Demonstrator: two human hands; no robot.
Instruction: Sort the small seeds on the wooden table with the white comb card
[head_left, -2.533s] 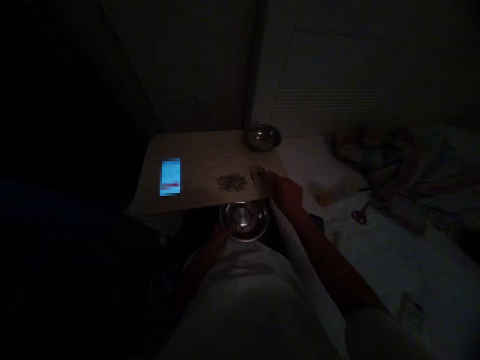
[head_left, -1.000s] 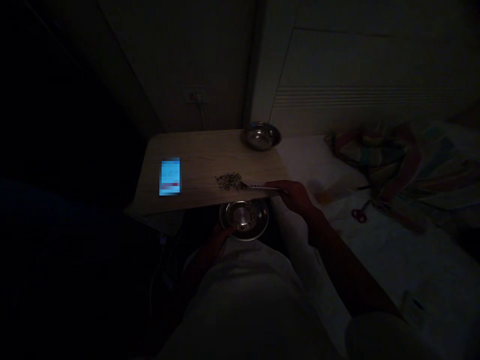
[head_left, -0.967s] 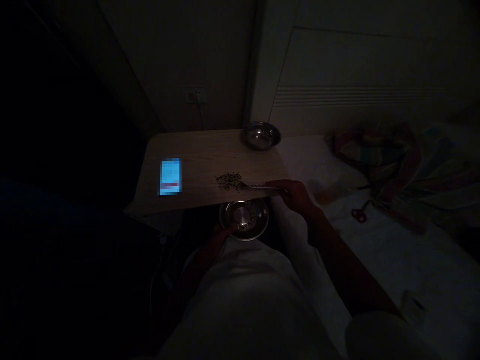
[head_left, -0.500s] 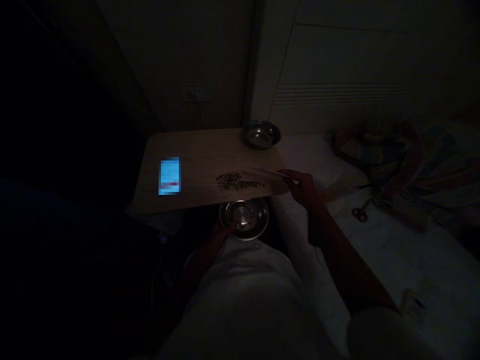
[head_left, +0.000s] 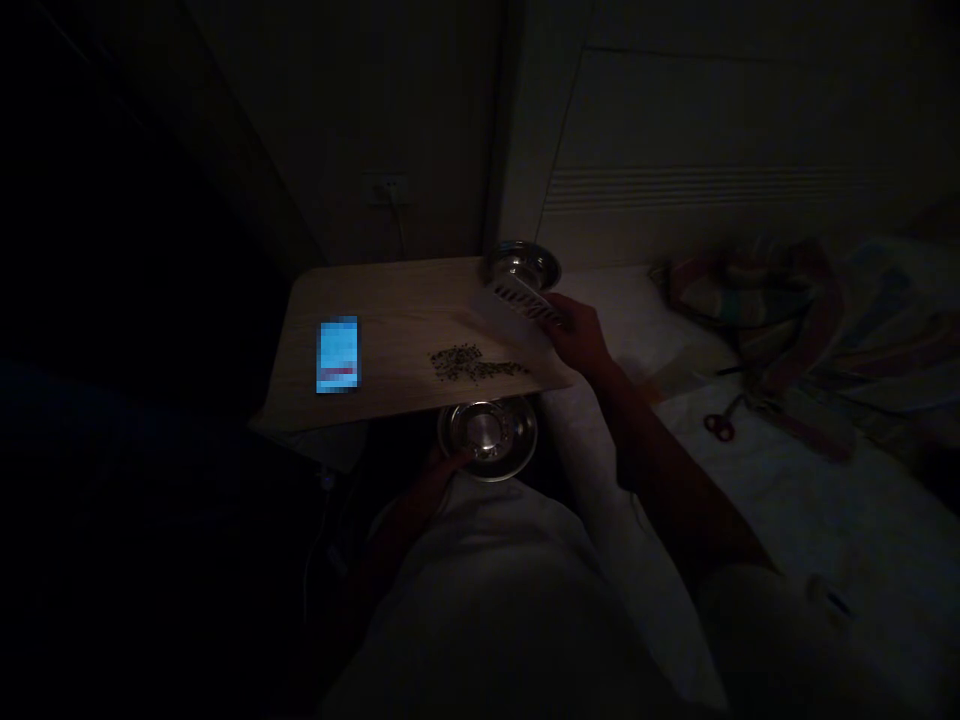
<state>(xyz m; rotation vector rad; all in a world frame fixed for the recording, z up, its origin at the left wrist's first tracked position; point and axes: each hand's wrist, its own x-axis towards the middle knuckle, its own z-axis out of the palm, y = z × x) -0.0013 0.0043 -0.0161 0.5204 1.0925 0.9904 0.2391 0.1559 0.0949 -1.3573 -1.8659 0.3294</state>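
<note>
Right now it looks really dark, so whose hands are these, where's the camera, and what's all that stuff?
There's no robot here, just a person, bare-handed. The camera sits on their head, looking forward and down. The left hand holds a shiny bowl by the near edge of the table. The right hand holds a pale slotted tool above the table, too dim to name exactly. On the table lie small dark bits, a glowing blue screen and, at the far right corner, a second bowl.

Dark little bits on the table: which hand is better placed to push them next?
Probably the right hand: it holds the pale slotted tool near the dark bits, while the left hand holds the lower bowl.
</note>
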